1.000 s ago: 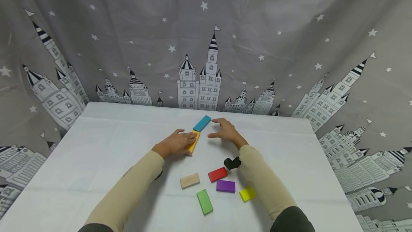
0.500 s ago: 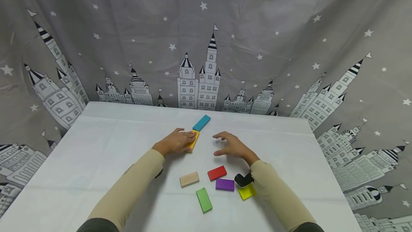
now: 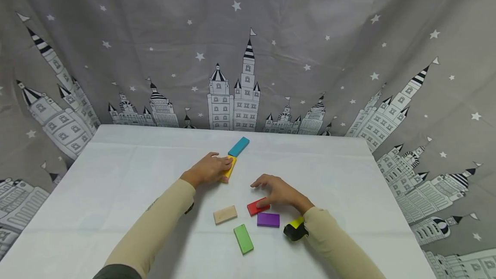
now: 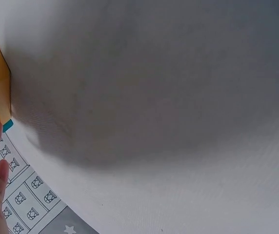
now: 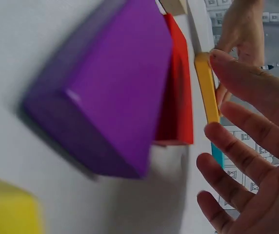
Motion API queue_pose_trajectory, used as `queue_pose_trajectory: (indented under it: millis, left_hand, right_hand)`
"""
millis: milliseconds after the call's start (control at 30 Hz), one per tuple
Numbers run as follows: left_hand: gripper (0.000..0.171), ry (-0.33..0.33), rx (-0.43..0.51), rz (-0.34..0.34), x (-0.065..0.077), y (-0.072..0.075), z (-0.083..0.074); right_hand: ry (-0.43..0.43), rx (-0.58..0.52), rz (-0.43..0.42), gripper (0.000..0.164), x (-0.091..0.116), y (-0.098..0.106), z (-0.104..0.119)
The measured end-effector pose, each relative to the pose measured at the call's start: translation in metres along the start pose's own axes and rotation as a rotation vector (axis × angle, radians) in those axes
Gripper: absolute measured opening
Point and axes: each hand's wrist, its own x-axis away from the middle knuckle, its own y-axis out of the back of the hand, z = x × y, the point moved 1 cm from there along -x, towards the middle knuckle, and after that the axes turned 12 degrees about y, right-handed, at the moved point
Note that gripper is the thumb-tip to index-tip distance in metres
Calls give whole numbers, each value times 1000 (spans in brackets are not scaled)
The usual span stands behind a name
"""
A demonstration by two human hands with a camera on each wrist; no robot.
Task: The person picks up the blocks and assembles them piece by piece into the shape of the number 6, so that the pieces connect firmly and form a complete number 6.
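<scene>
My left hand (image 3: 207, 169) holds an orange-yellow wooden block (image 3: 230, 172), fingers over its top and thumb near its front end. That block lies on the table with its far end against the corner of a blue block (image 3: 238, 146), both in a slanting line. My right hand (image 3: 280, 190) hovers over the red block (image 3: 253, 207) with fingers spread and nothing in them; the thumb overlaps the block in the head view. In the right wrist view a gap shows between the fingers and the red block. A purple block (image 3: 268, 220) lies right beside the red one.
A plain wood block (image 3: 225, 215) and a green block (image 3: 243, 239) lie nearer the front. The black wrist camera (image 3: 296, 232) partly hides a bright yellow block (image 3: 297, 221). Behind the white table (image 3: 128, 162) hangs a grey castle-print curtain (image 3: 174, 20).
My right hand has moved away from beside the blue block, toward the front, to above the red block. The left hand has stayed on the orange-yellow block.
</scene>
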Motion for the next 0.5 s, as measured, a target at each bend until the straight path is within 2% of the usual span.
queue_pose_trajectory:
  millis: [500]
  left_hand:
    - [65, 5, -30, -26, -12, -4, 6]
  right_hand:
    - [15, 6, 31, 36, 0, -11, -13]
